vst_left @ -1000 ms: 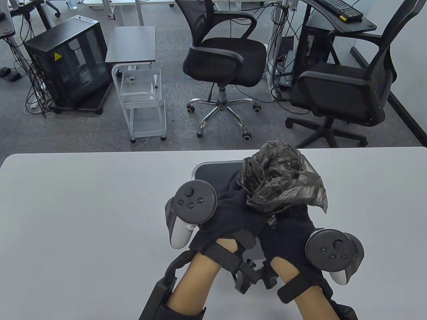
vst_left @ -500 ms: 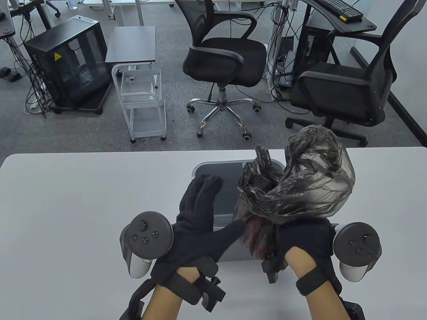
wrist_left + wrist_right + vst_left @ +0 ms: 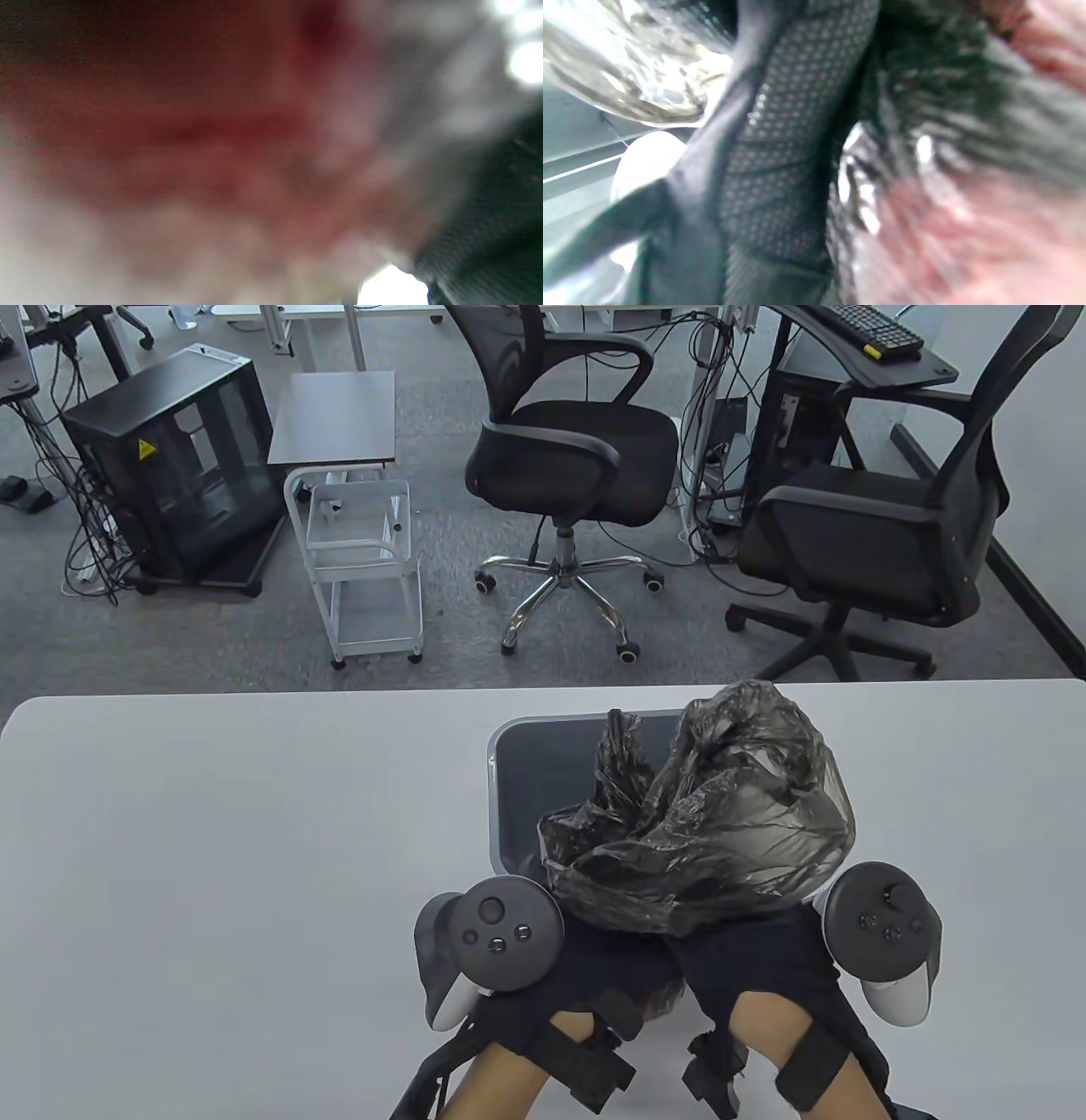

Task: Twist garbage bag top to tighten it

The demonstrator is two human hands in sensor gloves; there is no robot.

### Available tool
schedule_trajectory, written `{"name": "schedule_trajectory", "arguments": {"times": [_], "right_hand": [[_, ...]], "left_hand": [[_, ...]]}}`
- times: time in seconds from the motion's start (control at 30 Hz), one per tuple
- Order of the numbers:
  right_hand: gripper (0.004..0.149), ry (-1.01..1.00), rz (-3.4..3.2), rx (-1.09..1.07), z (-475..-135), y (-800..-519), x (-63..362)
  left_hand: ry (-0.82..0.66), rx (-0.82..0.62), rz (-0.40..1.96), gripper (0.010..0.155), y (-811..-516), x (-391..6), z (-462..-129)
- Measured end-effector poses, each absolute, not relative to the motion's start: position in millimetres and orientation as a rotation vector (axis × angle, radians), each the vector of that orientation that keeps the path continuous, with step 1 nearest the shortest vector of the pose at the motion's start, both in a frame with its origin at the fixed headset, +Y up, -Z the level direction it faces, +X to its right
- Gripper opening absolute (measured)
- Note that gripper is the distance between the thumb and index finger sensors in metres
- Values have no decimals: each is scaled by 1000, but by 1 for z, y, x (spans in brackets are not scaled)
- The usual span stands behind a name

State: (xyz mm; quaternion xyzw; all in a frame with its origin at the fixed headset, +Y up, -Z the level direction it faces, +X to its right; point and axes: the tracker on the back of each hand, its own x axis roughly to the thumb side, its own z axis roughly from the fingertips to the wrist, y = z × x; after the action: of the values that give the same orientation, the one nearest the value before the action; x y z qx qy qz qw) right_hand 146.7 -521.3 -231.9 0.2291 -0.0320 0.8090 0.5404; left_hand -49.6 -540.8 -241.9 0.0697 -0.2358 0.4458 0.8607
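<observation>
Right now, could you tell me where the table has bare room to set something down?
The table shows bare surface left of the gray bin, out to its left edge, and a narrower strip right of the garbage bag. The near middle is crowded: left hand, right hand, bag and bin bunch together.

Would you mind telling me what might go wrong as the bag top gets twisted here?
The thin garbage bag could tear if twisted hard. Its loose top billows over both hands, the left hand and the right hand, hiding their grip, so a slip may go unnoticed. Pulling could also tip the grey bin.
</observation>
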Motion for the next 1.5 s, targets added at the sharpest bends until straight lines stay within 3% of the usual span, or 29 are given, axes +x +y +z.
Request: {"name": "schedule_trajectory", "arguments": {"times": [0.03, 0.07, 0.1, 0.3, 0.53, 0.77, 0.9, 1.23, 1.37, 1.5], "right_hand": [[58, -36, 1927, 562, -231, -526, 147], [61, 12, 1927, 580, -231, -529, 146], [64, 118, 1934, 620, -229, -536, 144], [71, 139, 1923, 713, -222, -556, 149], [76, 59, 1737, 786, -213, -578, 176], [101, 378, 1727, 825, -226, -649, 167], [108, 442, 1612, 813, -236, -683, 159], [90, 475, 1365, 530, -252, -733, 164], [80, 507, 1273, 456, -254, -745, 167], [74, 575, 1183, 387, -255, -753, 162]], "left_hand": [[-469, 164, 944, 90, -546, -51, -241], [-439, 184, 965, 72, -549, -54, -242], [-422, 194, 1032, 65, -554, -55, -243], [-460, 98, 1002, 45, -570, -63, -238], [-422, 67, 1287, 39, -595, -88, -231], [-304, 72, 1505, 38, -651, -84, -234], [-251, 51, 1511, 37, -670, -81, -239], [-243, -173, 1499, 35, -692, -81, -251], [-349, -316, 1417, 35, -690, -84, -256], [-368, -240, 1417, 35, -689, -86, -257]]}}
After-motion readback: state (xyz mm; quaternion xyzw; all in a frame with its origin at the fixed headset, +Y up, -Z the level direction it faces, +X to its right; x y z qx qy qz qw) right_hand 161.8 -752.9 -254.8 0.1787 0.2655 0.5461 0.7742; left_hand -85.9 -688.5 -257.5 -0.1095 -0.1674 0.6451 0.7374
